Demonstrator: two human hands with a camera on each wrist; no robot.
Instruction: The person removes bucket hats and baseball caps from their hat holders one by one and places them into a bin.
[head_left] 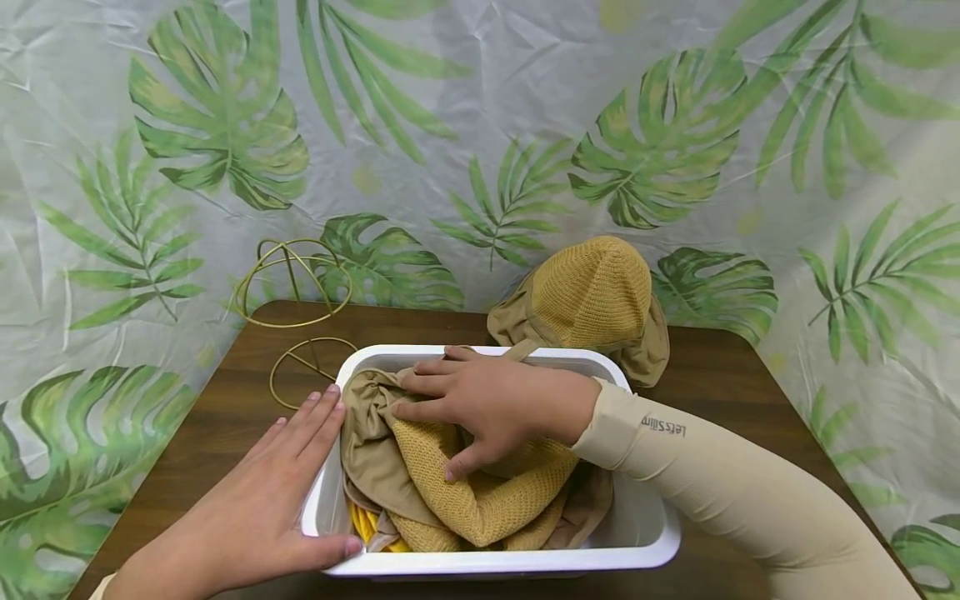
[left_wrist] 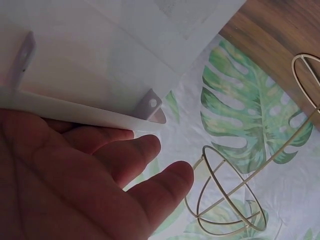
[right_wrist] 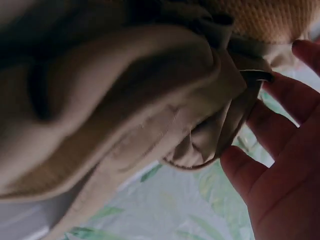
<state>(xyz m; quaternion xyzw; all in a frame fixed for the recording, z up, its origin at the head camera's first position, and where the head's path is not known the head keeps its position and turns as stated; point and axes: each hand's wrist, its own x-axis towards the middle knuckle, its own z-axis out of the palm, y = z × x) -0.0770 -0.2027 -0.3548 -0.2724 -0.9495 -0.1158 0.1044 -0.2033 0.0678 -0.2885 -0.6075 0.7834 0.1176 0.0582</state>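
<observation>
A white plastic bin stands on the table, filled with tan cloth and mustard knit, apparently folded sun hats. My left hand lies against the bin's left side, fingers extended along the outside and thumb over the front left corner. Over the bin, my right hand spreads its fingers across the bundled fabric. In the right wrist view its fingertips touch the edge of the tan cloth. Behind the bin sits another hat, with a mustard knit crown and tan brim.
A gold wire stand with a domed top is at the table's back left, near the bin. Some bright yellow material shows in the bin's front left corner. A leaf-print cloth hangs behind the brown wooden table.
</observation>
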